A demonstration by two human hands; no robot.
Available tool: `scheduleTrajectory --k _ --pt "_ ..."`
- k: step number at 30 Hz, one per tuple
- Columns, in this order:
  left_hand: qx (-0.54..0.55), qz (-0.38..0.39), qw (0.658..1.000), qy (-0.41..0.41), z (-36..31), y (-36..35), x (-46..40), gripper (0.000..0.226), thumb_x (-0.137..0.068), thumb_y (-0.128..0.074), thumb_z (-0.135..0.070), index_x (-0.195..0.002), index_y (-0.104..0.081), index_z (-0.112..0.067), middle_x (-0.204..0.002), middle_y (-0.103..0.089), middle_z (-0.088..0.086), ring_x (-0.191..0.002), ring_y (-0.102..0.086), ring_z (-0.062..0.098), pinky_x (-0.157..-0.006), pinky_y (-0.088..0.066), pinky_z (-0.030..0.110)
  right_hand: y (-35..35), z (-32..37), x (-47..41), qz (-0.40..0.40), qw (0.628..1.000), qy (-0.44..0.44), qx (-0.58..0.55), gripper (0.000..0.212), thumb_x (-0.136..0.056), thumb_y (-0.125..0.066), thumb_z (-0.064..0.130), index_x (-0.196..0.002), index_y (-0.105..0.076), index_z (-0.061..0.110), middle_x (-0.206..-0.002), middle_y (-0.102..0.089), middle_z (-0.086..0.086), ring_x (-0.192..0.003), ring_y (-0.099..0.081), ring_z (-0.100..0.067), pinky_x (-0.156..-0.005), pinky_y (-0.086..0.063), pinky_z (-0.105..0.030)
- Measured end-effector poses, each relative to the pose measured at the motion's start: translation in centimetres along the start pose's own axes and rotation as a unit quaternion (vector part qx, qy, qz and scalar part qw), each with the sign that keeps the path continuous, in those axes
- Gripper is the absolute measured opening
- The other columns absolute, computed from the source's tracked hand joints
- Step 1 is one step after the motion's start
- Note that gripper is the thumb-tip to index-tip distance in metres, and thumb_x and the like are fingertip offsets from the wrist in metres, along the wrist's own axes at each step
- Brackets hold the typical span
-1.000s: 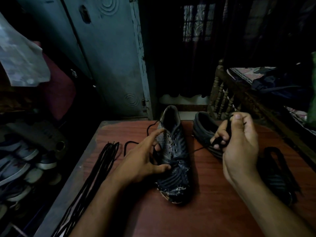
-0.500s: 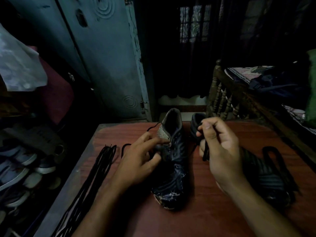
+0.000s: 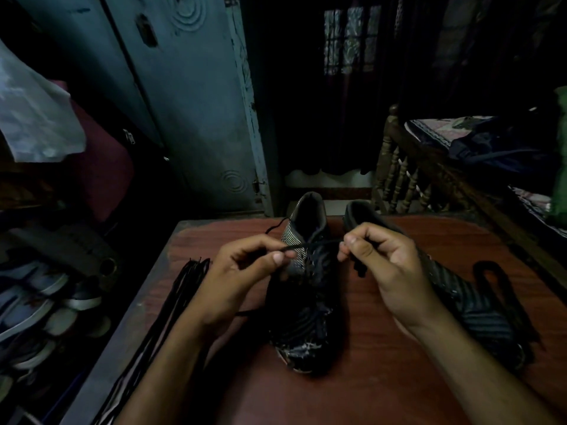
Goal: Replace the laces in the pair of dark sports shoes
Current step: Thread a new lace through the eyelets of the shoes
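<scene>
Where the room is dim, I list by size. Table [image 3: 352, 394]: red-brown top, carrying all items. Left shoe [image 3: 303, 302]: centre, toe near, heel far. Right shoe [image 3: 472, 305]: just right of it, partly behind my right forearm. Spare laces [image 3: 171, 305]: bundle along the left edge. Loose lace [image 3: 497, 280]: looped at far right. Left hand [image 3: 242, 283]: pinching the lace [image 3: 319, 244] over the left shoe. Right hand [image 3: 386, 268]: curled, pinching the same lace's other end.
</scene>
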State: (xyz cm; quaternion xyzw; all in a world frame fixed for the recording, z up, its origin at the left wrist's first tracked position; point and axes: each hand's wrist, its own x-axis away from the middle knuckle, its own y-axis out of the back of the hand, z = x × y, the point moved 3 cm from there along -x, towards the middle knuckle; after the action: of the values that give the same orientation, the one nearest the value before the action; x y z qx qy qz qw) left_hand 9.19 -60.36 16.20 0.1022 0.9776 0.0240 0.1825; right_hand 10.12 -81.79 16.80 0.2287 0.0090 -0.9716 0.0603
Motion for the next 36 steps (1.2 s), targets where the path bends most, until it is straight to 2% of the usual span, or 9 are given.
scheduleTrajectory --k 7,13,20,22,24,27,30,33,36 --pt "0.007 -0.054 0.995 0.078 2.1 0.8 0.0 0.016 -0.096 -0.06 -0.011 -0.086 -0.071 -0.019 -0.08 -0.06 0.007 -0.075 -0.058 0.009 -0.068 -0.042 0.025 0.8 0.4 -0.3 -0.023 0.999 -0.017 -0.016 0.031 -0.095 -0.057 0.028 -0.066 -0.065 0.019 -0.075 -0.068 -0.011 -0.083 -0.063 -0.041 -0.082 -0.05 -0.042" --pt "0.058 -0.107 0.99 0.076 2.0 1.1 -0.2 0.03 -0.095 -0.058 -0.003 -0.083 -0.069 -0.029 -0.083 -0.071 0.001 -0.076 -0.06 0.016 -0.068 -0.051 0.023 0.9 0.2 -0.4 -0.041 0.997 -0.037 -0.048 0.04 -0.094 -0.058 0.03 -0.071 -0.051 -0.001 -0.058 -0.049 -0.005 -0.055 -0.053 -0.021 -0.062 -0.046 -0.033" --pt "0.092 -0.141 0.985 0.031 1.7 1.4 -0.4 0.023 -0.086 -0.071 -0.008 -0.087 -0.078 -0.03 -0.08 -0.069 -0.004 -0.073 -0.062 0.007 -0.07 -0.053 0.021 0.7 -0.7 -0.2 -0.039 0.995 -0.07 -0.063 0.037 -0.098 -0.058 0.035 -0.07 -0.053 0.011 -0.054 -0.028 0.001 -0.044 -0.025 -0.012 -0.044 -0.019 -0.035" --pt "0.154 -0.141 0.978 0.026 1.8 1.6 -0.4 0.01 -0.082 -0.073 -0.018 -0.088 -0.078 -0.024 -0.076 -0.064 -0.002 -0.072 -0.06 0.009 -0.076 -0.054 0.025 1.0 -1.1 -0.3 -0.055 0.993 -0.082 -0.06 0.037 -0.097 -0.055 0.038 -0.073 -0.051 0.011 -0.056 -0.027 0.0 -0.044 -0.022 -0.012 -0.044 -0.014 -0.037" --pt "0.2 -0.119 0.972 0.02 2.0 1.8 -0.5 0.026 -0.075 -0.081 -0.037 -0.095 -0.078 -0.02 -0.074 -0.061 -0.002 -0.071 -0.059 0.012 -0.085 -0.05 0.036 0.9 -1.5 -0.2 -0.048 0.993 -0.087 -0.061 0.033 -0.096 -0.054 0.041 -0.073 -0.054 0.018 -0.056 -0.029 0.003 -0.043 -0.023 -0.01 -0.043 -0.014 -0.034" --pt "-0.022 -0.095 0.995 0.004 1.8 1.3 -0.2 0.036 -0.084 -0.069 -0.051 -0.113 -0.074 -0.03 -0.101 -0.07 -0.007 -0.098 -0.066 0.009 -0.093 -0.049 0.036 -0.3 -1.6 0.4 0.03 0.998 -0.049 0.035 0.033 -0.093 -0.055 0.049 -0.073 -0.054 0.022 -0.057 -0.043 0.01 -0.047 -0.039 -0.002 -0.045 -0.028 -0.02" --pt "-0.297 -0.025 0.951 -0.087 1.1 -0.6 -0.1 0.047 -0.096 -0.057 -0.045 -0.141 -0.059 -0.03 -0.143 -0.055 -0.012 -0.139 -0.049 0.015 -0.112 -0.038 0.035 -2.0 -1.7 1.3 0.099 0.975 0.005 0.199 0.035 -0.096 -0.048 0.052 -0.08 -0.057 0.022 -0.07 -0.058 0.008 -0.066 -0.057 -0.006 -0.061 -0.045 -0.034" --pt "-0.26 0.039 0.959 -0.107 0.8 -1.8 0.1 0.036 -0.101 -0.06 -0.034 -0.136 -0.065 -0.026 -0.133 -0.066 -0.012 -0.129 -0.059 0.012 -0.113 -0.041 0.036 -2.7 -1.8 1.9 0.113 0.965 0.031 0.234 0.025 -0.102 -0.055 0.036 -0.081 -0.059 0.023 -0.069 -0.058 0.015 -0.065 -0.059 -0.005 -0.056 -0.04 -0.019" --pt "-0.199 0.072 0.977 -0.03 0.8 -2.0 0.1 0.024 -0.095 -0.07 -0.027 -0.118 -0.075 -0.025 -0.112 -0.076 -0.012 -0.108 -0.071 0.008 -0.097 -0.053 0.028 -2.5 -2.3 2.0 0.132 0.96 0.024 0.245 0.022 -0.102 -0.058 0.024 -0.08 -0.057 0.026 -0.067 -0.058 0.02 -0.062 -0.057 0.0 -0.055 -0.034 -0.01"
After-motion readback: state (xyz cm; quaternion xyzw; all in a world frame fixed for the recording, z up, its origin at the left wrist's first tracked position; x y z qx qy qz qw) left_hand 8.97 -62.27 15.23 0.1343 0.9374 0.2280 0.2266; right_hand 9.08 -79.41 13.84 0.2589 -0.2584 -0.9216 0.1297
